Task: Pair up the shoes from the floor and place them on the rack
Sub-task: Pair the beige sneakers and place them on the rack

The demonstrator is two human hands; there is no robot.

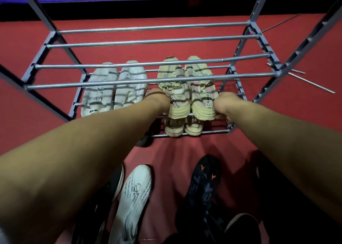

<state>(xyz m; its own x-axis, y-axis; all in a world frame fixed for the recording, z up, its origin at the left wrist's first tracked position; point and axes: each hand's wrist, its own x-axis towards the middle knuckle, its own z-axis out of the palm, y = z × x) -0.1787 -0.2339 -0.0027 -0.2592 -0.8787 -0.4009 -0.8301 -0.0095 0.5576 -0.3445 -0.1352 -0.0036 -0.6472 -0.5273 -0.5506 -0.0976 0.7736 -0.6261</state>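
Note:
A pair of beige sneakers, left one [176, 93] and right one [200, 93], rests toes-away on a middle shelf of the grey metal rack [148, 80]. My left hand [157, 97] grips the heel side of the left beige sneaker. My right hand [224, 104] grips the heel side of the right one. A white pair [114, 88] lies to their left on the same shelf. Another beige pair [183, 127] sits on the shelf below. On the floor near me lie a white shoe [133, 197] and a dark shoe with orange marks [201, 188].
Red carpet [305, 114] covers the floor around the rack. Upper rack bars cross above the shoes. More dark shoes lie at the bottom edge, one under my left forearm [103, 206] and one at the lower right [242, 229]. A loose metal rod [312, 85] lies right of the rack.

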